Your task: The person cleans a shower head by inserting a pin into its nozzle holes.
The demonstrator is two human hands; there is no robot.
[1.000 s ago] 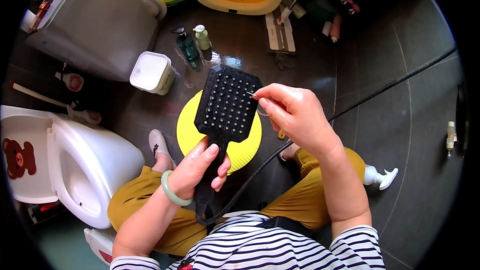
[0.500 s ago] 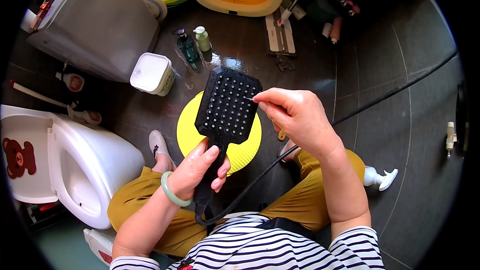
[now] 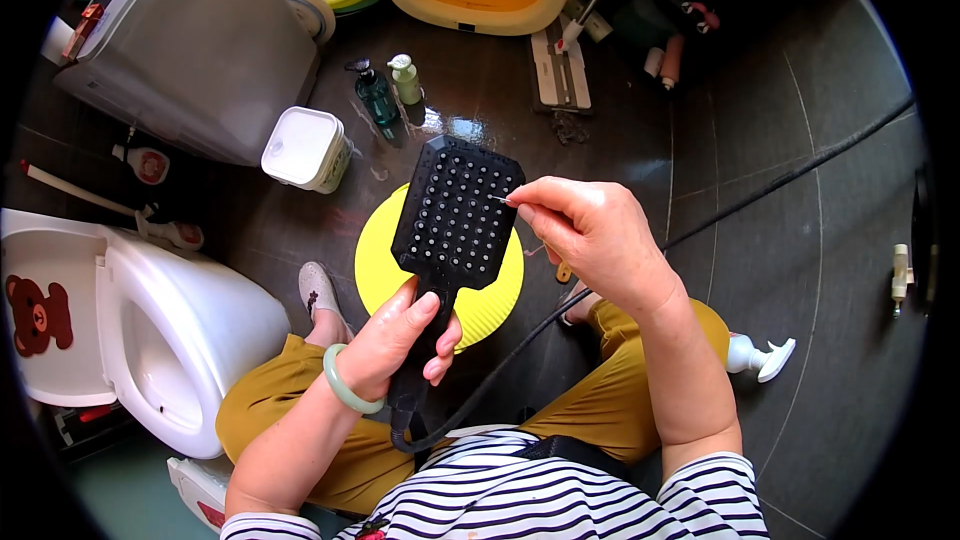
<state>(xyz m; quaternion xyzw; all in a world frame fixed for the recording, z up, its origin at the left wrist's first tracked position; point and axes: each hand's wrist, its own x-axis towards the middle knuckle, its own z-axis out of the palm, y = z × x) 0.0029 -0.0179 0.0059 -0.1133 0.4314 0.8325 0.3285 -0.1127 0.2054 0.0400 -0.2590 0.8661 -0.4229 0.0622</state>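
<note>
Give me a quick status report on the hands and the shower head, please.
Left hand grips black shower head by its handle. Right hand pinches thin needle, tip at the nozzle face. Nothing between hands.

Left hand (image 3: 400,340) grips black shower head (image 3: 458,213) by handle. Right hand (image 3: 590,240) pinches thin needle (image 3: 497,199), tip on nozzle face. Yellow stool (image 3: 490,305) just beyond both hands.

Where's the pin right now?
In the head view, the pin is pinched in the right hand, just right of centre, its tip at the right edge of the black shower head held by the left hand.
</note>
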